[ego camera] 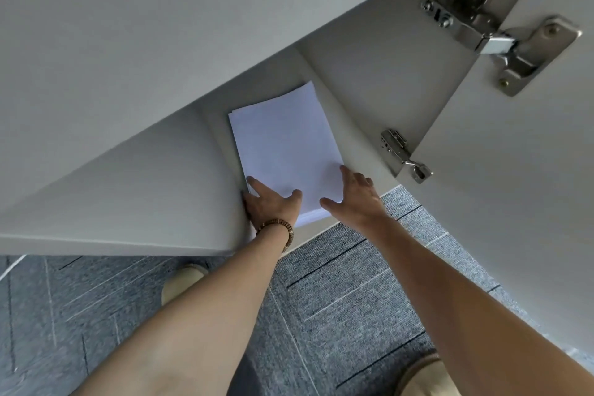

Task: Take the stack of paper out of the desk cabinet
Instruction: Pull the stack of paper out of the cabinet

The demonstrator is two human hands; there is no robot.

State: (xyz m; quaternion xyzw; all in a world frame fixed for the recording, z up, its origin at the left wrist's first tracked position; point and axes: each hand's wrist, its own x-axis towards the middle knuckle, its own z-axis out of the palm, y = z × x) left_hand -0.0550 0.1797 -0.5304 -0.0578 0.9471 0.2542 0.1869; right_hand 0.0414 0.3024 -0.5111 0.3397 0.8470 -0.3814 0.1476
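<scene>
A white stack of paper (286, 145) lies flat on the floor of the open desk cabinet (363, 80), its near edge sticking slightly over the cabinet's front lip. My left hand (268, 202), with a beaded bracelet on the wrist, grips the stack's near left corner, thumb on top. My right hand (356, 196) holds the near right corner, fingers along the right edge and thumb on top. The undersides of both hands are hidden.
The cabinet door (514, 170) stands open on the right, held by two metal hinges (501, 29). The desk's white panel (128, 74) overhangs on the left. Grey carpet (337, 283) covers the floor below, with my two shoes at the bottom.
</scene>
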